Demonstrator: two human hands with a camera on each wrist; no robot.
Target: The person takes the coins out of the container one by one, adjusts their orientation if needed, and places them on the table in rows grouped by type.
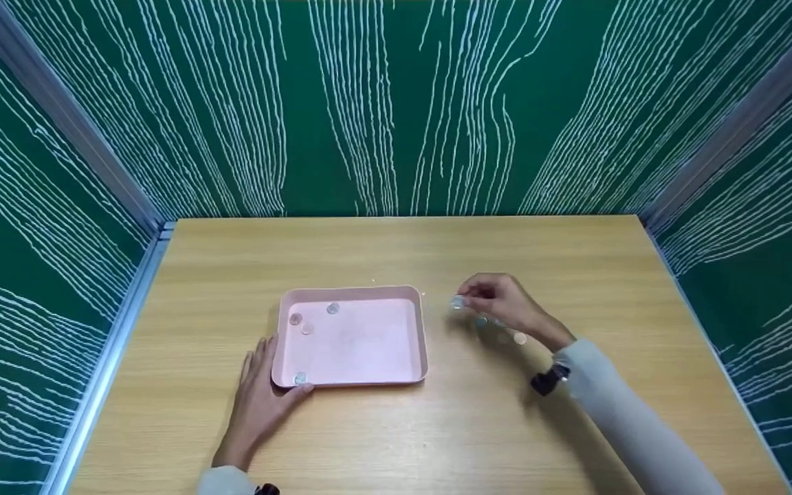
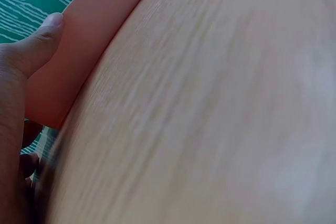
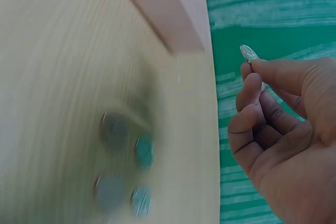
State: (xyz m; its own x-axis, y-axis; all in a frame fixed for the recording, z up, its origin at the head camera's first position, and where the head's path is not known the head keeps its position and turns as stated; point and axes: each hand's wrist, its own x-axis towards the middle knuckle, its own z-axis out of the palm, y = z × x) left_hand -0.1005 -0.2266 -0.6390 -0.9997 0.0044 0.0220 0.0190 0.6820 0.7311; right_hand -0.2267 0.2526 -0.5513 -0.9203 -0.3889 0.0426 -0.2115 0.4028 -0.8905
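A shallow pink tray (image 1: pixel 355 350) lies on the wooden table, with several coins scattered inside, among them a silver one (image 1: pixel 333 309) near the back wall and another (image 1: pixel 300 378) by the front edge. My left hand (image 1: pixel 262 392) holds the tray's near-left corner, thumb along the front wall and fingers beside the left wall. To the right of the tray, my right hand (image 1: pixel 502 302) is raised over the table and pinches a silver coin (image 3: pixel 248 52) between thumb and fingertips. The other fingers of that hand curl inward.
Several loose coins lie on the table beneath the right hand, including a greenish one (image 3: pixel 144 151) and a pale one (image 1: pixel 520 338). Green panels (image 1: pixel 410 137) with white lines stand behind the table (image 1: pixel 382 447) and along both sides.
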